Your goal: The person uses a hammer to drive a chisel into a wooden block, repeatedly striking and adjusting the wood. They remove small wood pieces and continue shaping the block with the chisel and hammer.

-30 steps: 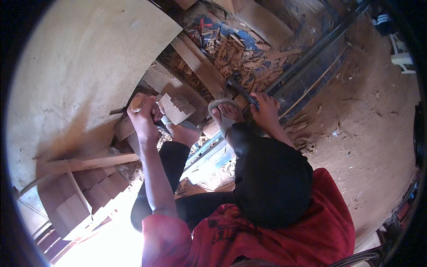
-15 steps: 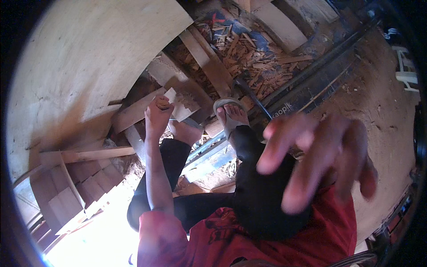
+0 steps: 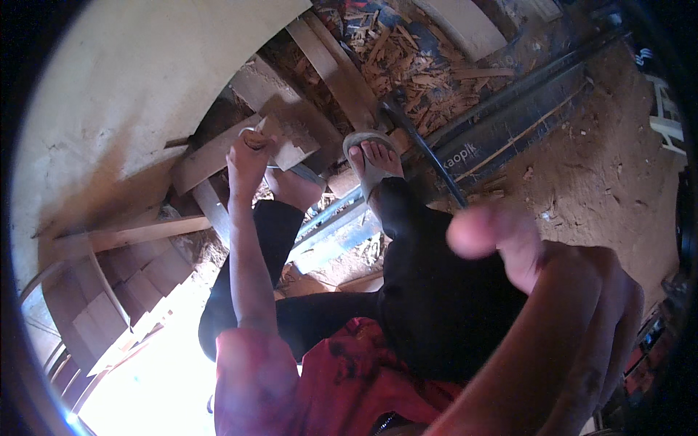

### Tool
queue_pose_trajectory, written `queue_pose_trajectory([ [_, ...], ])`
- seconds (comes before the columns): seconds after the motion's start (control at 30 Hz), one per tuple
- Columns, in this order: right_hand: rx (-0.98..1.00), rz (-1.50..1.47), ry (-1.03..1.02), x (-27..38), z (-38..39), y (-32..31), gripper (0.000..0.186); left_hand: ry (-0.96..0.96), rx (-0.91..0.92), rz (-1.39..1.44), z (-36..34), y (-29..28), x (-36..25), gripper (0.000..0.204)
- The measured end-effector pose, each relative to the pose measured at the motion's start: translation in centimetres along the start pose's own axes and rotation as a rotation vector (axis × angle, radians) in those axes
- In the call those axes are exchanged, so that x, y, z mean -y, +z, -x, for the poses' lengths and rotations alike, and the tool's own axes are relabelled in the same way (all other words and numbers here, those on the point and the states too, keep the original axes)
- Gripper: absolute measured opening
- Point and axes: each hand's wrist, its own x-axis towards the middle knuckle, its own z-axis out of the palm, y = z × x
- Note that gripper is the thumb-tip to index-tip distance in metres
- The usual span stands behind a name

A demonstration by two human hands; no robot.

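Note:
My left hand [image 3: 244, 164] is closed around a short tool [image 3: 254, 141] with a round wooden end, against a pale, rough-edged wood block [image 3: 294, 147]; the tool's lower part is hidden. My blurred right hand [image 3: 542, 283] is raised close to the camera at lower right, one fingertip toward the middle, the other fingers hard to make out. Beyond it a dark bar-like tool [image 3: 422, 145] with a bent top end leans beside my sandalled right foot [image 3: 374, 156].
A large pale board [image 3: 109, 87] fills the upper left. Wood chips [image 3: 414, 87] and planks [image 3: 331, 69] lie ahead. A black rail [image 3: 523, 116] runs diagonally beside sandy ground [image 3: 589, 196]. Stacked wood pieces [image 3: 116, 305] are at left; a white plastic item [image 3: 665, 120] stands at far right.
My right hand has released the dark bar tool and risen toward the camera, its spread fingers now turned and drawn in. My left hand still grips the short tool at the block.

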Motion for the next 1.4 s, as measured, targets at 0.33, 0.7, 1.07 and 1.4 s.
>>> queue_pose_trajectory([
  [0.33,-0.422,0.481,0.586,-10.8,9.3,-16.0,0.034,0.067,0.003,0.671,1.6,-4.5,-8.5,0.021],
  [0.7,-0.45,1.347,0.861,-22.8,27.5,-22.5,0.041,0.098,0.0,0.747,-0.1,-3.3,-10.9,0.014],
  [1.07,-0.487,1.301,0.658,-22.2,24.6,-21.5,0.044,0.175,0.068,0.714,0.4,0.0,-11.8,0.02],
  [1.4,-0.413,1.474,0.696,-22.5,25.0,-20.4,0.041,0.09,0.038,0.604,0.5,-0.3,-10.4,0.022],
])
